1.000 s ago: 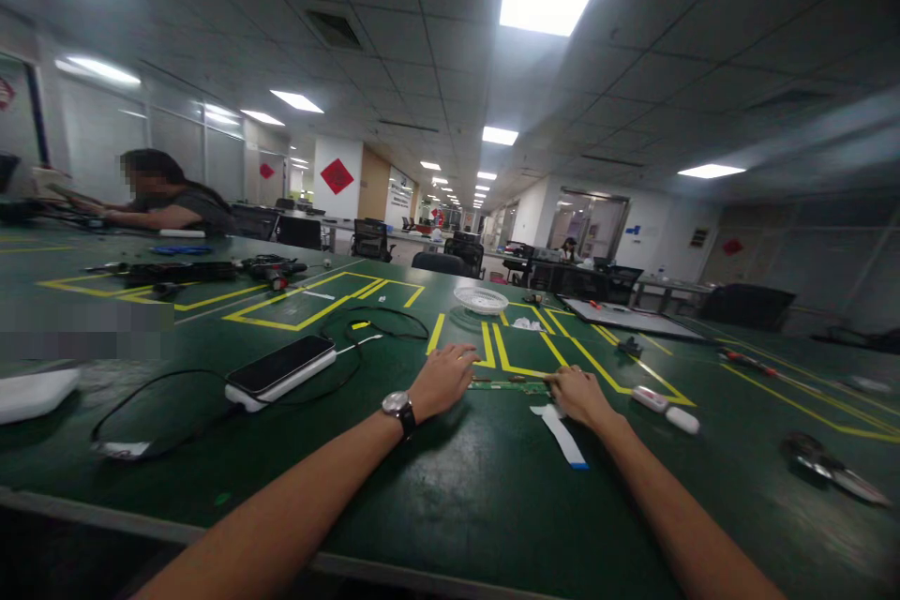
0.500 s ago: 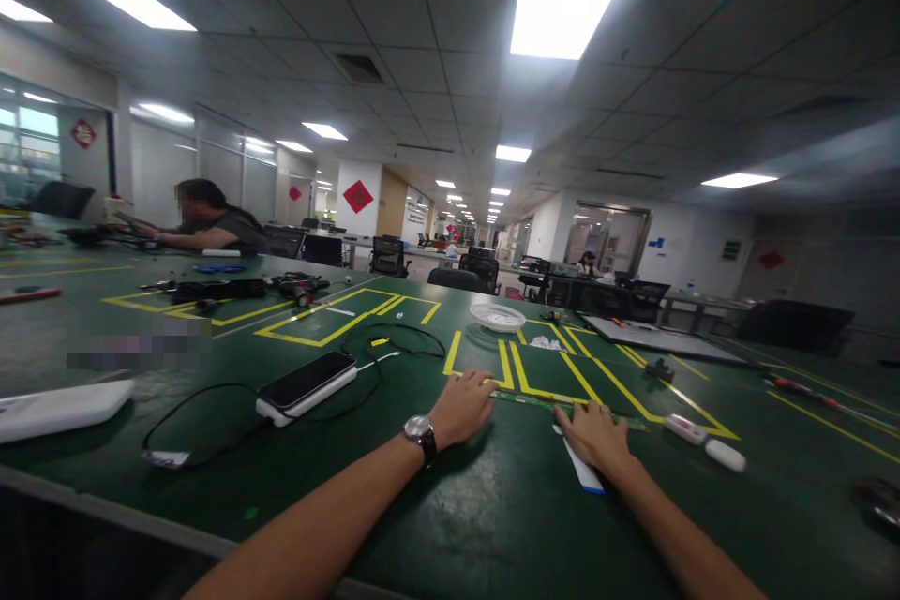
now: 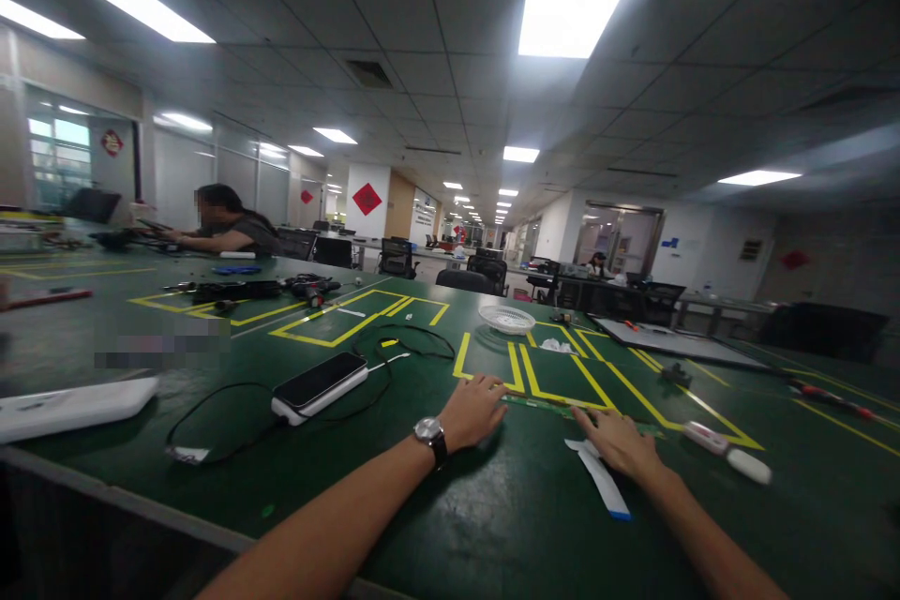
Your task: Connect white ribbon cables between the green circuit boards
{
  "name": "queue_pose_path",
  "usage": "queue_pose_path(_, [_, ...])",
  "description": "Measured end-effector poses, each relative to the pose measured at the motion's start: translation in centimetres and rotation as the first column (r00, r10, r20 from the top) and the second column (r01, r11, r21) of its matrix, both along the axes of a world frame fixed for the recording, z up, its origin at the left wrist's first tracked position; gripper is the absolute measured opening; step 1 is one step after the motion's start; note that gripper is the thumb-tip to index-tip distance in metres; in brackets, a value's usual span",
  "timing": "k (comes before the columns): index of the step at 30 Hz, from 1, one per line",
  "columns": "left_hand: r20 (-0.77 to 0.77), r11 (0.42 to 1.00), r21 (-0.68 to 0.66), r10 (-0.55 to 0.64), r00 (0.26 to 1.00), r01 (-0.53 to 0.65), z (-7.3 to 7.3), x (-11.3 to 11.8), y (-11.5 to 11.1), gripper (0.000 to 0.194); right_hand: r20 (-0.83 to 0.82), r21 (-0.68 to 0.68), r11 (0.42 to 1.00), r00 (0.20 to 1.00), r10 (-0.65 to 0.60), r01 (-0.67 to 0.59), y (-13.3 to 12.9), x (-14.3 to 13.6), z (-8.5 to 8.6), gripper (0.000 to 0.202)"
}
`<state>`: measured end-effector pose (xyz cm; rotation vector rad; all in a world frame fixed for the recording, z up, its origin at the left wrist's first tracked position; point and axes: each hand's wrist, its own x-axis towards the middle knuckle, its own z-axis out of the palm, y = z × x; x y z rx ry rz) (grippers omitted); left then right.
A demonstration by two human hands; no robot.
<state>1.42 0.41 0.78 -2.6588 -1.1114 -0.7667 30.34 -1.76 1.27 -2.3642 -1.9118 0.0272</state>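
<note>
A thin green strip (image 3: 538, 404) lies on the green table, between my two hands. My left hand (image 3: 472, 411), with a watch on the wrist, rests palm down at the strip's left end, its fingers spread a little. At the strip's right part lies my right hand (image 3: 617, 442), fingers stretched over it and the thumb side toward the middle. A white paper strip with a blue end (image 3: 603, 480) lies partly beside and below my right hand. Yellow tape outlines (image 3: 562, 394) run just beyond the strip.
Left of my arms are a phone on a white block (image 3: 320, 386), a black cable (image 3: 211, 386) and a white device (image 3: 77, 408). A white basket (image 3: 506, 320) stands ahead, a white case (image 3: 727, 452) at right. A person (image 3: 229, 230) sits at the far left.
The view has turned slightly left, so the scene appears farther right. More of the white paper strip shows beside my right hand. Both hands remain at the green strip.
</note>
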Motion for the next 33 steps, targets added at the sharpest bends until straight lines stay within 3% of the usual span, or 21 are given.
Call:
queue_pose_path(5, [0.014,1.000,0.006,0.006,1.000,-0.006,0.3,0.0,0.1,0.027,0.059,0.032,0.999,0.998,0.016,-0.018,0.5,0.0,-0.5,0.071])
queue_pose_path(9, [0.020,1.000,0.011,0.025,0.999,-0.025,0.6,-0.1,0.5,0.028,-0.005,0.010,0.975,0.975,0.224,-0.224,1.3,-1.1,-0.6,0.068])
queue_pose_path(12, [0.014,0.999,0.010,0.033,0.999,-0.033,0.5,-0.2,0.8,0.028,-0.101,0.027,0.896,0.890,0.444,-0.444,0.8,-2.7,0.2,0.065])
queue_pose_path(15, [-0.001,1.000,-0.001,0.018,1.000,-0.018,0.4,-0.2,0.8,0.027,-0.201,0.071,0.806,0.783,0.589,-0.588,-0.6,-4.6,1.2,0.059])
queue_pose_path(21, [-0.027,0.997,-0.035,-0.064,0.998,0.063,0.2,-0.1,0.4,0.028,-0.301,0.187,0.645,0.581,0.756,-0.741,-2.8,-7.3,2.0,0.031])
queue_pose_path(23, [-0.040,0.995,-0.045,-0.096,0.995,0.094,0.1,-0.1,0.2,0.027,-0.283,0.239,0.622,0.559,0.779,-0.745,-2.8,-7.4,2.1,0.023])
queue_pose_path(25, [-0.049,0.992,-0.054,-0.114,0.992,0.112,0.0,-0.1,0.1,0.028,-0.213,0.290,0.700,0.670,0.712,-0.652,-2.5,-6.7,2.4,0.023])
queue_pose_path(28, [-0.062,0.991,-0.071,-0.117,0.991,0.112,-0.1,-0.1,0.0,0.030,-0.048,0.273,0.908,0.938,0.342,-0.317,-1.9,-4.5,3.0,0.028])
queue_pose_path(30, [-0.086,0.990,-0.088,-0.119,0.989,0.111,-0.1,-0.2,-0.1,0.031,0.012,0.227,0.961,0.987,0.159,-0.157,-1.6,-2.6,3.1,0.032])
queue_pose_path(33, [-0.118,0.988,-0.110,-0.120,0.986,0.107,-0.2,-0.2,-0.1,0.033,0.030,0.140,0.986,0.995,0.092,-0.095,-1.6,-0.6,2.7,0.034])
